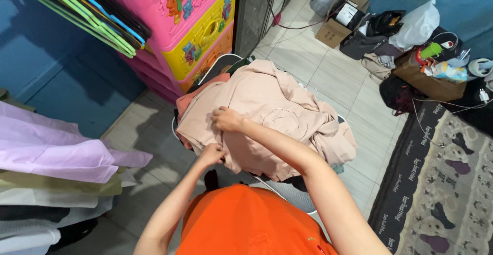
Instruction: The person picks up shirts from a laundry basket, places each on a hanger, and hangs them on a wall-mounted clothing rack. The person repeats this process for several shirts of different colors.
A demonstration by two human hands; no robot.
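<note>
A beige garment point(267, 116) lies heaped on top of a pile of clothes in a basket whose white rim point(287, 198) shows below it. My right hand point(226, 119) is closed on the beige cloth near its left side. My left hand point(211, 155) pinches the near edge of the same garment, just below the right hand. A salmon-coloured piece point(197, 95) peeks out under the beige one at the left. My orange shirt point(246, 221) fills the bottom of the view.
A pink and yellow plastic drawer unit point(197, 24) stands behind the basket. Hanging clothes, lilac point(56, 150) on top, are at the left. Cardboard boxes point(341, 19), bags and a patterned rug point(447, 183) occupy the right side of the tiled floor.
</note>
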